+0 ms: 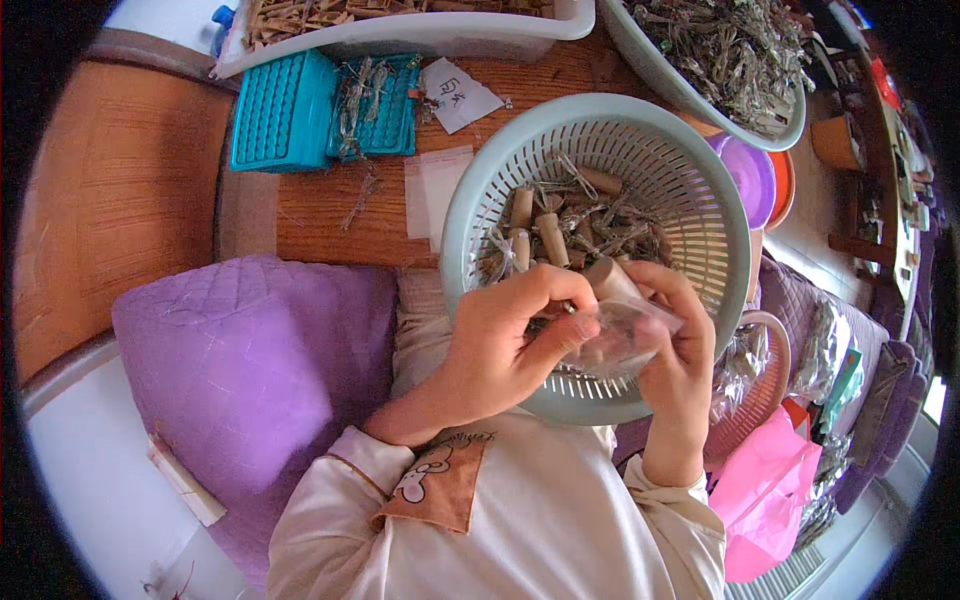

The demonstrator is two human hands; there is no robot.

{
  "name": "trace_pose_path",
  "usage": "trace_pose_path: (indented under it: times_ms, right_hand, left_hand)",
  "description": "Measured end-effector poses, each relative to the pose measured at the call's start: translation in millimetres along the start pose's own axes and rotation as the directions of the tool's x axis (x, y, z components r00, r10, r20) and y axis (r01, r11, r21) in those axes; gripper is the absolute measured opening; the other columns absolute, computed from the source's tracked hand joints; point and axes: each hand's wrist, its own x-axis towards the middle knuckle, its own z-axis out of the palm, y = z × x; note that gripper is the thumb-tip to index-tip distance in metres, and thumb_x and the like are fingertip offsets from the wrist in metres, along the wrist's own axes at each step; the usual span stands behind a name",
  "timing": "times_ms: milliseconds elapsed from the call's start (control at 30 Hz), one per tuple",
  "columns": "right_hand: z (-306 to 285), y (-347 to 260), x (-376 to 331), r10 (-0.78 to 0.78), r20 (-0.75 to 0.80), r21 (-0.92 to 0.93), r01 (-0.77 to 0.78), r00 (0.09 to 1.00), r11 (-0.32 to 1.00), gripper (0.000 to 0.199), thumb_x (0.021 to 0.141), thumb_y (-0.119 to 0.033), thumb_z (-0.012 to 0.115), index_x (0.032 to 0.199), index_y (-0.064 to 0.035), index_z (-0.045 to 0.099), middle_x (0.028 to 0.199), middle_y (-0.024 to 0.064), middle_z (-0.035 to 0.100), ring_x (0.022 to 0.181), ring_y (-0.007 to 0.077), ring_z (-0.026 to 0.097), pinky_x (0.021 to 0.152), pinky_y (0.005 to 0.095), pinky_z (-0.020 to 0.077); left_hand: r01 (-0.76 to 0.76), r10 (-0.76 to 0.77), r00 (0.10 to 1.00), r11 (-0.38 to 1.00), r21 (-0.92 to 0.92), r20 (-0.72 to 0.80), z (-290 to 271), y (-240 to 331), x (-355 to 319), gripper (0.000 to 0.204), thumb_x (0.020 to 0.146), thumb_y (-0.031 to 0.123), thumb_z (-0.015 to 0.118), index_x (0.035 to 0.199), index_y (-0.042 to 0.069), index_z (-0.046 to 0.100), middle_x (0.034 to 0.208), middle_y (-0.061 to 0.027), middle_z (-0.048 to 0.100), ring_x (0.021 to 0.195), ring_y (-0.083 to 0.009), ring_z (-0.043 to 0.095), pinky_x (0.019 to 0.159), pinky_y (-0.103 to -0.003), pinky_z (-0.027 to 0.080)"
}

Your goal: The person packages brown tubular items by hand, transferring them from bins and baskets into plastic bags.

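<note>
Both hands are over the grey-green slotted basket (722, 200), toward its near side. A small see-through plastic bag (622, 335) is stretched between them. My left hand (520, 335) pinches the bag's left side between thumb and fingers. My right hand (680, 335) grips its other side, and a brown tube (607, 280) shows beside those fingers at the bag's far end. Whether the tube is inside the bag or behind it I cannot tell. Within the basket, several similar brown cylinders (550, 238) lie among crinkled clear wrappers and thin strands (640, 225).
A white bin of brown pieces (500, 40) and a grey tub heaped with shiny strands (720, 60) stand at the back. Teal ridged trays (285, 112), a paper note (460, 95) and flat bags (440, 185) lie on the wooden table. Purple cushion (250, 350) left; pink bag (765, 490) right.
</note>
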Motion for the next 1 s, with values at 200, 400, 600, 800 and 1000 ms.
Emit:
trace_pose_path:
  times_ms: [200,400,600,800,1000]
  right_hand:
    - [-16.9,-3.4,2.5,-0.075,-0.240,-0.117,0.047,0.968,0.992,0.035,0.078,-0.014,0.058,0.106,0.0061,0.050,0.096,0.0090,0.057,0.078,0.0112,0.055,0.069,0.0205,0.0446]
    - [-20.6,-34.4,-16.0,-0.452,-0.480,-0.483,0.203,0.752,0.851,0.040,0.072,-0.022,0.066,0.097,0.0061,0.052,0.092,0.0117,0.057,0.073,0.0132,0.055,0.061,0.0192,0.0422]
    - [-9.2,-49.8,-9.3,-0.583,-0.095,-0.775,0.308,0.807,0.553,0.028,0.061,-0.014,0.070,0.082,0.0002,0.058,0.076,0.0126,0.057,0.061,0.0168,0.054,0.058,0.0262,0.0413]
    - [10.0,-60.1,3.1,-0.433,-0.160,-0.786,0.151,0.887,0.599,0.023,0.057,-0.002,0.068,0.079,-0.0012,0.060,0.074,0.0088,0.056,0.063,0.0180,0.056,0.054,0.0252,0.0439]
    - [9.0,-60.2,7.0,-0.234,-0.060,-0.679,0.132,0.970,0.722,0.021,0.059,-0.001,0.067,0.078,-0.0008,0.059,0.072,0.0086,0.055,0.060,0.0178,0.056,0.052,0.0258,0.0448]
  left_hand:
    - [0.142,-0.153,0.986,0.979,-0.148,-0.061,2.7,-2.7,-3.7,0.028,0.076,0.011,0.061,0.100,0.003,0.047,0.069,-0.0074,0.060,0.064,-0.0112,0.060,0.056,-0.022,0.046]
    - [-0.024,0.040,0.996,0.983,0.182,-0.085,-6.5,1.8,-0.4,0.035,0.075,0.015,0.062,0.105,0.005,0.046,0.070,-0.0071,0.061,0.063,-0.0117,0.060,0.053,-0.023,0.046]
    - [-0.047,0.054,0.999,0.914,0.402,-0.006,-9.9,12.2,2.6,0.038,0.073,0.023,0.064,0.102,0.003,0.049,0.071,-0.0064,0.062,0.064,-0.0126,0.061,0.060,-0.023,0.046]
    - [0.078,-0.085,0.996,0.945,0.319,0.008,-10.6,22.6,-1.0,0.040,0.071,0.022,0.065,0.104,0.006,0.051,0.069,-0.0062,0.063,0.066,-0.0131,0.062,0.059,-0.024,0.046]
    - [0.002,-0.018,0.999,0.925,0.380,0.039,-12.9,25.1,-0.6,0.042,0.071,0.020,0.066,0.106,0.003,0.050,0.080,-0.0106,0.063,0.076,-0.0171,0.062,0.065,-0.026,0.047]
